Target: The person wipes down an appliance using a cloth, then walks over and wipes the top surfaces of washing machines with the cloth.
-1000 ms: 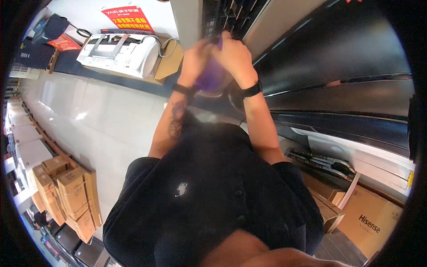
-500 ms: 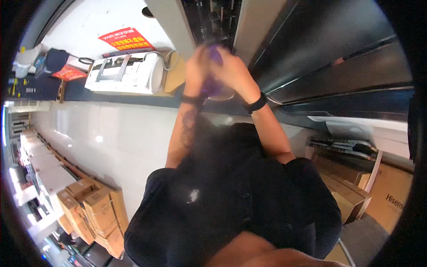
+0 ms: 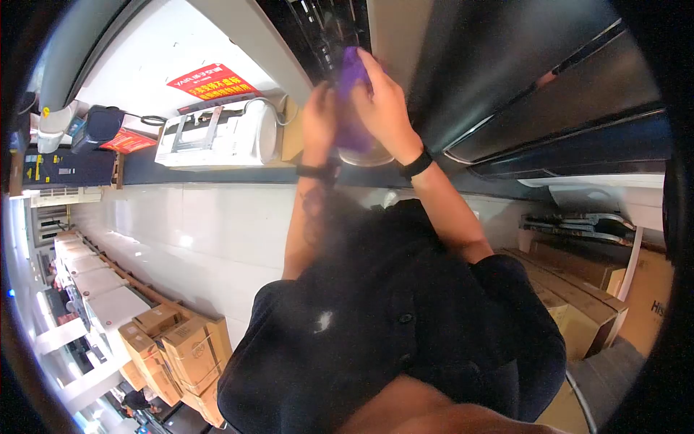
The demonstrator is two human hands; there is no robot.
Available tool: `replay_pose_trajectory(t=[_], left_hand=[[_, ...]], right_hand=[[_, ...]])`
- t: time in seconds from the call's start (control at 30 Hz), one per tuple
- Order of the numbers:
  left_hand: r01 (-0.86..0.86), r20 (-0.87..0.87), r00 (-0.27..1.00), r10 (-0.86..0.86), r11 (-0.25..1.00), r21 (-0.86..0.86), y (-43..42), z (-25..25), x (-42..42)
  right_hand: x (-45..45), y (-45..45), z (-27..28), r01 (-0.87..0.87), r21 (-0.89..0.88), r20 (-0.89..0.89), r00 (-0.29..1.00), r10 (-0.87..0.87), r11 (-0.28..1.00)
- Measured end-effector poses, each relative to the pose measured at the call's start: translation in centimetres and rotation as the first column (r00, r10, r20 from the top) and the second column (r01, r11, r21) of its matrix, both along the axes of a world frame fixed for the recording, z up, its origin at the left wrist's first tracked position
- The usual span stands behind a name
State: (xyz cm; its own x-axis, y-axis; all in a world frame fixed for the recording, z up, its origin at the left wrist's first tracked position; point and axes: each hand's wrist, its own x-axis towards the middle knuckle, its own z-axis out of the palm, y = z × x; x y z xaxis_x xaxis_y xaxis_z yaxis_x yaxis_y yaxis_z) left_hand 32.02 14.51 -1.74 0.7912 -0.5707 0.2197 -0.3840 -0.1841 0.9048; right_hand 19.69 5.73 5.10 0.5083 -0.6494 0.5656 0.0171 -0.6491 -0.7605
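Hands have parted slightly since the earlier frame, with more of the purple cloth showing between them, and my head view has swung so that the strapped cartons sit further inward at lower left. Right hand: fingers closed on the purple cloth, grasping its upper part, back of the hand toward me. Left hand: just beside the cloth's left side, smeared by motion; I cannot tell whether it is gripping or released. I read the purple thing as a soft cloth, though blur makes that uncertain. Below it shows a clear round-rimmed object, close against the cloth's lower end. Both lie, in my view, over the dark ledge, close to its near edge, where the pale floor begins. Dark bands on both wrists. Left along the same ledge, a white cylindrical appliance rests on its side on cardboard, its cord looping at the right end. Red-and-yellow sign behind it. Glossy black panels rise on the right, their lower edges running toward the ledge. More cartons at lower right, beside folded metal frames.
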Motion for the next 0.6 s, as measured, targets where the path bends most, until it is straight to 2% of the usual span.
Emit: replay_pose_trajectory(t=[0.23, 0.3, 0.33, 0.4, 0.43, 0.5, 0.6], left_hand=[[0.004, -0.042, 0.999, -0.004, 1.0, 0.007, 0.1, -0.7, 0.5], [0.012, -0.059, 0.998, -0.011, 1.0, 0.02, 0.3, -0.8, 0.2], [-0.007, -0.006, 1.0, 0.007, 1.0, 0.026, 0.2, -1.2, 0.3], [-0.041, 0.1, 0.994, 0.037, 0.998, 0.038, -0.1, -1.8, 0.2], [-0.04, 0.076, 0.996, 0.037, 0.999, 0.034, -0.1, -2.0, 0.2], [-0.042, 0.029, 0.999, 0.041, 0.999, 0.023, -0.1, -2.0, 0.2], [-0.057, 0.19, 0.981, 0.042, 0.996, 0.073, 0.3, 0.4, -1.0]], right_hand=[[1.7, -0.2, 0.2, -0.001, -0.022, -0.012, 1.0, 0.001, 1.0], [1.5, -0.6, 0.6, -0.026, 0.003, -0.097, 0.995, 0.026, 1.0], [1.4, -0.8, 0.9, -0.035, 0.016, -0.14, 0.99, 0.037, 0.999], [0.6, -0.8, 2.3, -0.051, 0.092, -0.334, 0.939, 0.079, 0.994], [0.3, -0.6, 2.7, -0.052, 0.134, -0.426, 0.899, 0.105, 0.99], [0.5, -0.9, 2.1, -0.038, 0.112, -0.46, 0.884, 0.086, 0.993], [1.1, -1.7, 1.0, -0.027, 0.048, -0.483, 0.875, 0.047, 0.998]])
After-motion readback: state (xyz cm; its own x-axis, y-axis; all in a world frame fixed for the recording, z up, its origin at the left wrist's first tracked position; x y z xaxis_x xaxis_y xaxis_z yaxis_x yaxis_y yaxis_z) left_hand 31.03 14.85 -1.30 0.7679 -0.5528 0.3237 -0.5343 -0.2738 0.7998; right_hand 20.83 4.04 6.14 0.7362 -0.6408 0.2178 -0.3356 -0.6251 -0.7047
